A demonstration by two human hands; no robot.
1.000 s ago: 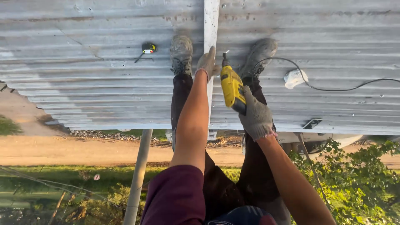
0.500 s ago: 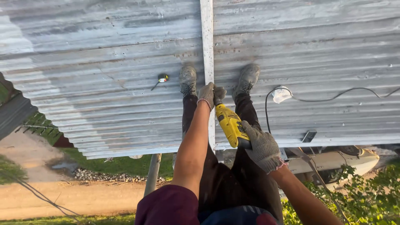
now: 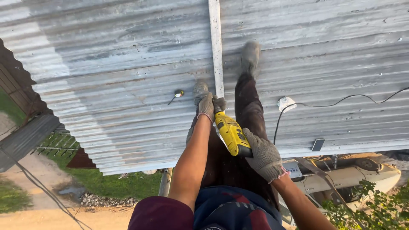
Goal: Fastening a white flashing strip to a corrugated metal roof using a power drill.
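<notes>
My right hand (image 3: pixel 265 154), gloved, grips the handle of the yellow drill (image 3: pixel 231 133), fingers closed tight around it. The drill points up at the white strip (image 3: pixel 216 47) running across the corrugated roof (image 3: pixel 119 85). My left hand (image 3: pixel 206 104), also gloved, is curled around the drill's tip against the strip. Farther off, a white plug (image 3: pixel 286 103) with its cable lies on the roof.

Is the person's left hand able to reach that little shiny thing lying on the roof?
Probably yes. The left hand rests by the white strip, and the small shiny thing lies just to its side on the corrugated metal roof, with only bare sheet between them.
</notes>
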